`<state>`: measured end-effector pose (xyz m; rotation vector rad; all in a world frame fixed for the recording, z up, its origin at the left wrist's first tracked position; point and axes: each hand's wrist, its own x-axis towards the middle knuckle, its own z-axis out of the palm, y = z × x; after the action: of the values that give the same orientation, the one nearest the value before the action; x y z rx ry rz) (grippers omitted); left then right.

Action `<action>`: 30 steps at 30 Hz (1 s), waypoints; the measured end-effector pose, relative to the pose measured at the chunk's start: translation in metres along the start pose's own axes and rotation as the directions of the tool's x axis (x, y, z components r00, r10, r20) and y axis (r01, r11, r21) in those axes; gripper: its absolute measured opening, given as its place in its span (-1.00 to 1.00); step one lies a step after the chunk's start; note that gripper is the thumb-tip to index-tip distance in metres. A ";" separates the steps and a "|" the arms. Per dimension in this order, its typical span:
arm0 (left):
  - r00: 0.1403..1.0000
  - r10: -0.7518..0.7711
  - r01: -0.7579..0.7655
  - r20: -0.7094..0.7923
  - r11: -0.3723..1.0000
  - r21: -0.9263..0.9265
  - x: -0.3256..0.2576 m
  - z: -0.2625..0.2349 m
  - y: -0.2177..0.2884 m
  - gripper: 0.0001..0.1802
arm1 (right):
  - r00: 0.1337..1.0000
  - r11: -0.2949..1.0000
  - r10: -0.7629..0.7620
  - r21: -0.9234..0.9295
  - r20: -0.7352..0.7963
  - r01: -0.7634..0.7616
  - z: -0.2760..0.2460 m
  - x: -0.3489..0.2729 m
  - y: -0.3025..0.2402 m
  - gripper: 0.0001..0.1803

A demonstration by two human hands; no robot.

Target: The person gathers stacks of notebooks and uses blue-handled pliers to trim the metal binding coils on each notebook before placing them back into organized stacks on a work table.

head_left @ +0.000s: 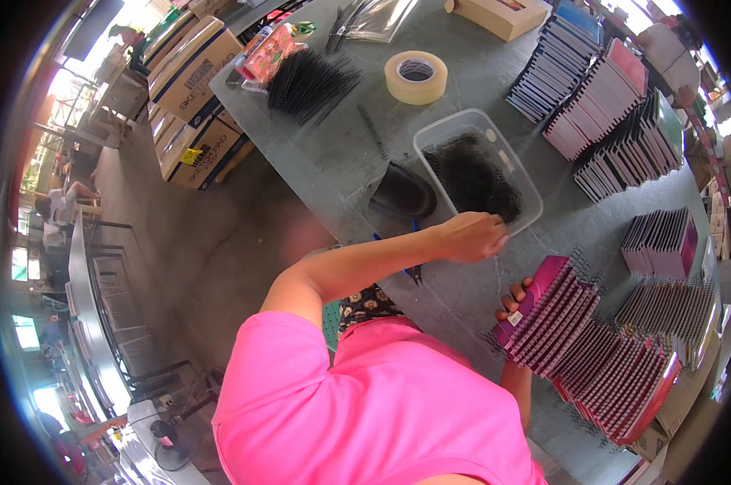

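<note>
My left hand (472, 236) reaches across the grey table (333, 162) to the near corner of a clear plastic tub (462, 129). Its fingers are curled down and pinched on the black binding wires (471, 178) heaped inside. My right hand (514, 301) grips the near end of a fanned row of pink wire-bound notebooks (555, 315) lying on the table, thumb and fingertips showing over the cover edge. More of the same pink notebooks (624, 380) run on to the lower right.
A tape roll (416, 77), a spread of black binding combs (309, 81) and a black tray (402, 192) lie beyond the tub. Notebook stacks (600, 89) line the far side. Cardboard boxes (196, 73) stand on the floor at left, with a small fan (167, 440) below.
</note>
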<state>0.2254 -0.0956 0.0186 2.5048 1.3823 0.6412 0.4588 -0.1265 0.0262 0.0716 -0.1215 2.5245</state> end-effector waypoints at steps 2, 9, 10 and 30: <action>0.997 -0.048 0.045 -0.068 0.998 -0.052 0.000 -0.002 -0.003 -0.77 | 0.999 1.000 -0.025 -0.017 -0.025 0.025 0.002 -0.002 0.003 -0.44; 0.946 -0.118 0.139 -0.301 0.989 0.050 -0.020 -0.049 0.000 -0.83 | 0.989 0.989 0.143 -0.028 0.026 -0.143 -0.029 -0.006 -0.024 -0.46; 0.985 -0.132 0.140 -0.113 0.987 0.072 -0.030 -0.064 0.013 -0.77 | 0.986 0.986 0.165 -0.014 0.035 -0.164 -0.038 -0.007 -0.031 -0.45; 0.993 0.035 0.003 -0.115 0.950 0.312 -0.139 -0.032 -0.024 -0.29 | 0.982 0.979 0.187 0.085 -0.013 -0.185 -0.053 0.004 -0.068 -0.42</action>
<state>0.1277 -0.2005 -0.0004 2.7616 1.6213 0.6265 0.4929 -0.0635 -0.0213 0.0703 -0.0151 2.7166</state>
